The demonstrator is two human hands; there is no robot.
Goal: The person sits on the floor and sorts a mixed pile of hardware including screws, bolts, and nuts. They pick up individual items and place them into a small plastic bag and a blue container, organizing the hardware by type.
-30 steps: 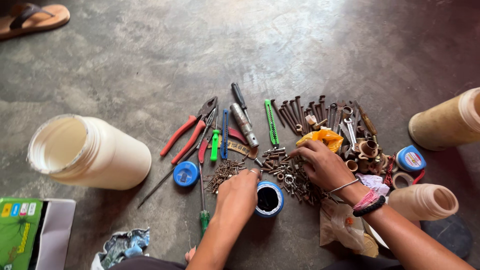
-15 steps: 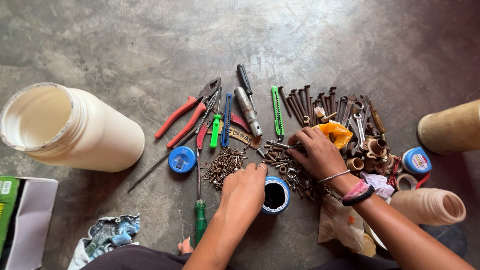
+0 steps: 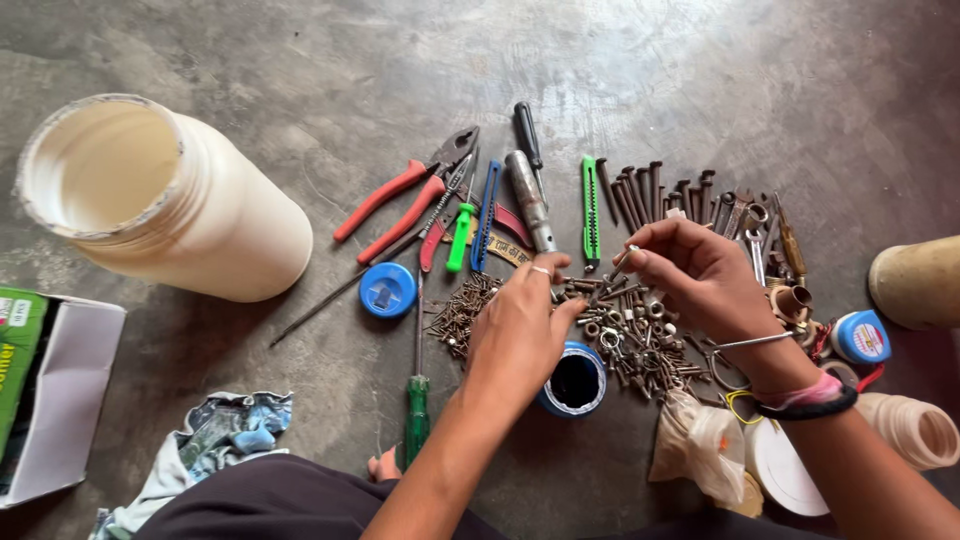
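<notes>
My right hand [image 3: 700,275] hovers above a heap of rusty bolts, nuts and washers [image 3: 640,340] and pinches one long bolt [image 3: 622,266] between thumb and fingertips. My left hand [image 3: 520,330] rests over the floor beside a small blue-rimmed round tin [image 3: 577,384], fingers curled near the left edge of the heap; nothing shows in its grip. A pile of small dark screws [image 3: 462,312] lies just left of that hand. Beyond both hands a row of long rusty nails [image 3: 650,195] lies on the concrete.
Red pliers [image 3: 400,205], a green screwdriver [image 3: 416,395], cutters, spanners and a blue tape roll [image 3: 388,289] are spread on the floor. A big white plastic jar [image 3: 150,200] lies at left, a cardboard box [image 3: 55,400] lower left, more jars at right [image 3: 920,280].
My right hand has lifted off the hardware heap with a bolt pinched in its fingers. My left hand slid slightly forward. The camera view shifted, so everything sits further right and lower.
</notes>
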